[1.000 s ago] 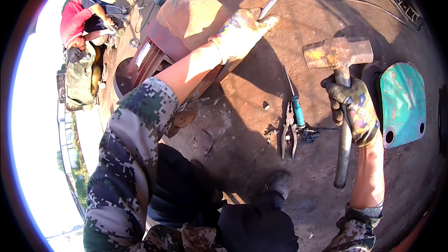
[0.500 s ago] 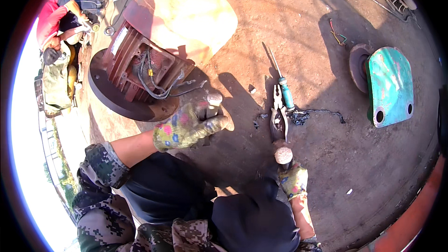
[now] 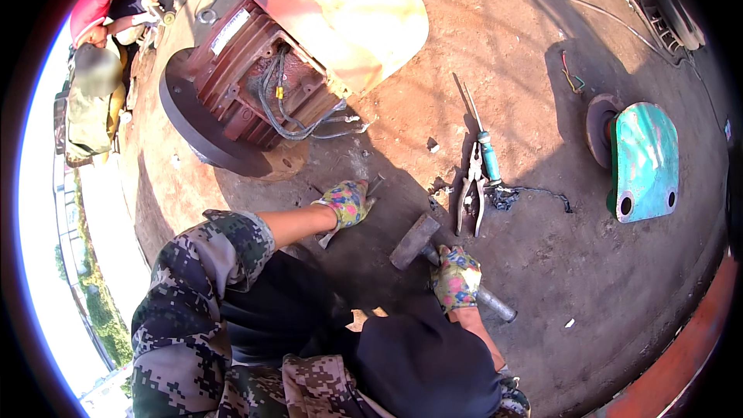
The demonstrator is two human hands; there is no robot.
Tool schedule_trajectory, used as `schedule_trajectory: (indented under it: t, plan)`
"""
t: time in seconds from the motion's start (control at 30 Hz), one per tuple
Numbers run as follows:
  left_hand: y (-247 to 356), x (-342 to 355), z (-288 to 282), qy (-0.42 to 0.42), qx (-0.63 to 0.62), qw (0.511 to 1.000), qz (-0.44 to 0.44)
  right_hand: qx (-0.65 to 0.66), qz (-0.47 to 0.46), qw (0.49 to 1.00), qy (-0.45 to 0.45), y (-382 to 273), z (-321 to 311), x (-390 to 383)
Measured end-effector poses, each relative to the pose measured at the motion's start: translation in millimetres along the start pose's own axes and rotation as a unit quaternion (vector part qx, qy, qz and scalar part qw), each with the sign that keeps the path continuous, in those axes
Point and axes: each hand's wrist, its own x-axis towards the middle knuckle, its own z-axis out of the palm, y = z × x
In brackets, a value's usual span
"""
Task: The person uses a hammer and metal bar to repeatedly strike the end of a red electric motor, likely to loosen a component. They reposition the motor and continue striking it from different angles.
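From here, my left grip holds a metal bar, my right grip the hammer near its heavy end, maybe for balance

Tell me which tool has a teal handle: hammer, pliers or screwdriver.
The screwdriver, beside the pliers; the pliers and the hammer in the right hand have greyish handles.

Hard sunlight bleaches the hood, and the sky at left burns out to white. Sharp-edged shade covers the hammer, its outline clear. Blur smears the co-worker's head. Fisheye distortion bends the red beam; black fills the corners.
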Motion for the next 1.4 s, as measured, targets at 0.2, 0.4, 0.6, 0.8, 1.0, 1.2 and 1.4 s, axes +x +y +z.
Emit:
schedule_trajectory:
  t: [0.2, 0.4, 0.6, 0.8, 1.0, 1.2, 1.4]
  plan:
    - [32, -58, -92, -0.022, 0.175, 0.962, 0.207, 0.045, 0.010, 0.999, 0.014, 15, -19, 27]
    - [18, -131, -180, 0.325, 0.198, 0.826, 0.416, 0.028, 0.130, 0.961, 0.241, 40, -75, 105]
    - [-44, -167, -213, 0.541, 0.196, 0.788, 0.220, 0.078, 0.116, 0.984, 0.113, 41, -100, 158]
    - [-92, -134, -216, 0.623, 0.082, 0.776, 0.052, 0.602, 0.042, 0.796, -0.037, -5, -101, 115]
    - [-104, -136, -218, 0.586, 0.103, 0.802, 0.052, 0.553, 0.064, 0.831, -0.006, -47, -93, 121]
    - [-100, -138, -219, 0.568, 0.124, 0.813, 0.028, 0.560, 0.107, 0.821, 0.036, -52, -86, 127]
    - [-95, -140, -221, 0.556, 0.120, 0.822, 0.011, 0.580, 0.130, 0.804, 0.010, -50, -71, 131]
